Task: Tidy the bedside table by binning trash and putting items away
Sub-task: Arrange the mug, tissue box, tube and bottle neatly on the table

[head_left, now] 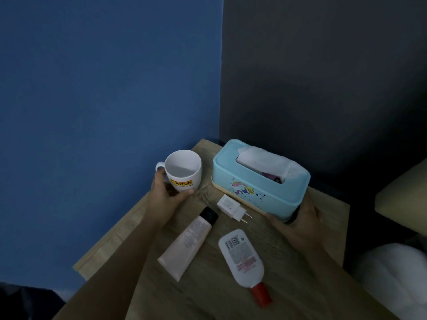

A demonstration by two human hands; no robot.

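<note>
On the wooden bedside table point(288, 285), my left hand point(165, 192) grips a white mug point(183, 169) with a yellow logo at the back left corner. My right hand point(302, 224) holds the near right end of a light blue tissue box point(258, 188), from which a white tissue sticks out. Between my hands lie a white charger plug point(232, 207), a pale tube with a black cap point(189, 243) and a white bottle with a red cap point(242, 258), both lying flat.
A blue wall stands to the left and a dark grey wall behind the table. To the right are a beige bed edge point(402, 195) and white bedding point(392, 269). The table's left edge drops off near my left forearm.
</note>
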